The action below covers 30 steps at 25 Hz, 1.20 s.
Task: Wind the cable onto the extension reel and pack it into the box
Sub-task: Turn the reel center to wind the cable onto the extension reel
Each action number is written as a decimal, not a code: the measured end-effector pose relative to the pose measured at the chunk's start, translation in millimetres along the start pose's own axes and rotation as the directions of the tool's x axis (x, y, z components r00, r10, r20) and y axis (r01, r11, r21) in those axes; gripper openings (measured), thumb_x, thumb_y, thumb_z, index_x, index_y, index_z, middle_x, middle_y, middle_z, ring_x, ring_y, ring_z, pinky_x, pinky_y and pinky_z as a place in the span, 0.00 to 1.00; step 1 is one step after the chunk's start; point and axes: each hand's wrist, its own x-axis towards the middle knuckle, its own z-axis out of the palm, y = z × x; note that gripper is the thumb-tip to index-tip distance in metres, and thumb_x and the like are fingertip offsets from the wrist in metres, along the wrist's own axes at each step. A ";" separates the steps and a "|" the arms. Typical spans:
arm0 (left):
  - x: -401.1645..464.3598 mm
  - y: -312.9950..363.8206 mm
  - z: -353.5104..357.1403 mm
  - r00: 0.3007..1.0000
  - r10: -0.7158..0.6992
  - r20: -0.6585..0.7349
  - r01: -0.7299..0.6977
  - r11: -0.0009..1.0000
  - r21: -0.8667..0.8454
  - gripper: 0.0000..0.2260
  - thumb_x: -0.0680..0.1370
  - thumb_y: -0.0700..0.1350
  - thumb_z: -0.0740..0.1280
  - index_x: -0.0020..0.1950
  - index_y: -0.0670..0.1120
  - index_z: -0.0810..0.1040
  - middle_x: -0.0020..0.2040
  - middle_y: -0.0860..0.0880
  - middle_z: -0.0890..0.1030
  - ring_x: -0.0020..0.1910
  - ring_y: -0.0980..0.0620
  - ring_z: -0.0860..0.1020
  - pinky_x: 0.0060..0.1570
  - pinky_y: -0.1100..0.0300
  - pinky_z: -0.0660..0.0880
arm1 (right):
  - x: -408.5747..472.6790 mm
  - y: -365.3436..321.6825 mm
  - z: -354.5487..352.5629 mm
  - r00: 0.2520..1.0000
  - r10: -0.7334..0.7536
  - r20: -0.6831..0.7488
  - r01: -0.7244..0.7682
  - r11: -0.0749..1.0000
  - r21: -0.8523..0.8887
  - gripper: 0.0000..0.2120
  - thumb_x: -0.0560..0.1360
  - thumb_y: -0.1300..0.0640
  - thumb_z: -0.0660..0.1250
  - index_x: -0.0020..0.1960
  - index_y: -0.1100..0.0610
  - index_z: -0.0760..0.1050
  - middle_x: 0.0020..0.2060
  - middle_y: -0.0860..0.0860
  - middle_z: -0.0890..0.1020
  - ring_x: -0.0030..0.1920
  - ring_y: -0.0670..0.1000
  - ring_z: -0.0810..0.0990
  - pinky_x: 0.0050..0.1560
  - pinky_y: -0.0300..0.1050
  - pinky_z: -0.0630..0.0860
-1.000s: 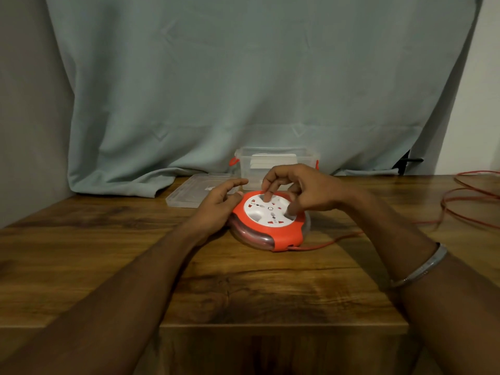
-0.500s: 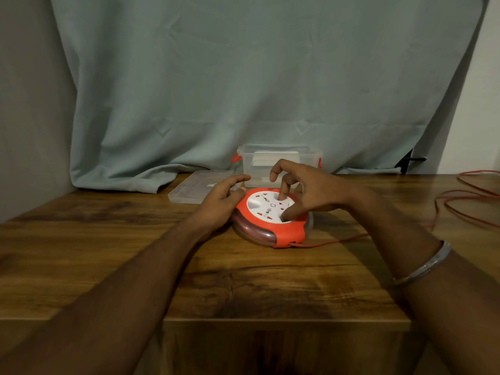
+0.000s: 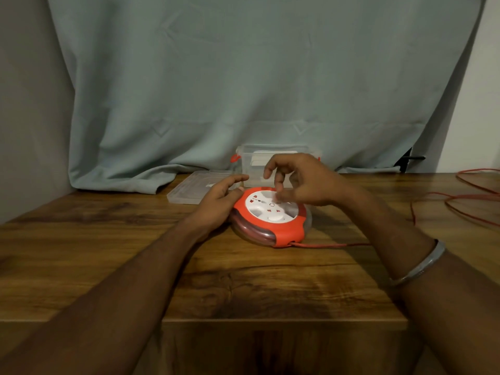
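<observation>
Starting at the left, a grey curtain is seen hung behind a wooden table, and a clear lid is laid flat at the far left of the tabletop. The left hand is pressed against the left rim of the reel, fingers loosely spread and curved around the edge; the reel is steadied, not lifted. The reel is set flat near the middle of the table, its white socket face turned up inside an orange housing, and red turns are seen through its clear lower wall. Just behind it, at the far edge, the clear box is stood open, with something pale inside that cannot be made out. The right hand is held above the reel's far right part, fingers half curled and parted, nothing gripped; its fingertips are blurred, so contact with the white face cannot be told. The cable is led out of the reel's near side and trails right across the table, where several loose red loops are spread at the far right edge. Winding is judged only partly done: much cable is left out. Packing the reel into the box and fitting the lid are not yet begun.
</observation>
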 end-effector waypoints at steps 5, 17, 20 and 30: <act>-3.7 5.6 0.1 1.000 -0.010 0.012 0.009 0.999 0.032 0.15 0.85 0.44 0.57 0.69 0.54 0.72 0.39 0.50 0.80 0.30 0.63 0.79 0.28 0.69 0.74 | -5.2 5.1 -9.4 0.960 0.102 0.260 -0.113 0.993 0.027 0.41 0.70 0.72 0.75 0.76 0.50 0.65 0.60 0.50 0.84 0.35 0.25 0.77 0.42 0.32 0.70; 0.3 2.1 0.8 1.000 0.005 -0.028 -0.003 0.997 0.071 0.14 0.85 0.44 0.57 0.69 0.54 0.72 0.48 0.48 0.83 0.34 0.62 0.81 0.32 0.67 0.77 | -3.9 -0.6 3.1 0.990 0.068 0.128 -0.051 0.990 -0.130 0.23 0.67 0.48 0.82 0.57 0.49 0.77 0.40 0.50 0.84 0.43 0.50 0.82 0.47 0.54 0.79; 3.0 -1.4 -0.1 1.000 0.003 -0.027 -0.001 0.997 0.072 0.15 0.84 0.45 0.57 0.71 0.53 0.72 0.47 0.47 0.83 0.34 0.61 0.81 0.31 0.66 0.77 | -1.4 -8.1 12.6 0.996 0.051 0.076 -0.031 0.970 -0.240 0.16 0.68 0.41 0.79 0.43 0.52 0.80 0.33 0.45 0.79 0.34 0.45 0.76 0.40 0.51 0.76; -0.1 0.2 0.8 1.000 -0.008 0.003 0.008 0.999 0.044 0.14 0.84 0.44 0.57 0.69 0.52 0.73 0.46 0.43 0.84 0.34 0.59 0.81 0.32 0.65 0.78 | -4.4 -4.9 -1.5 0.991 -0.009 0.136 -0.002 0.997 0.078 0.22 0.67 0.75 0.73 0.57 0.60 0.77 0.54 0.53 0.84 0.33 0.30 0.78 0.32 0.29 0.73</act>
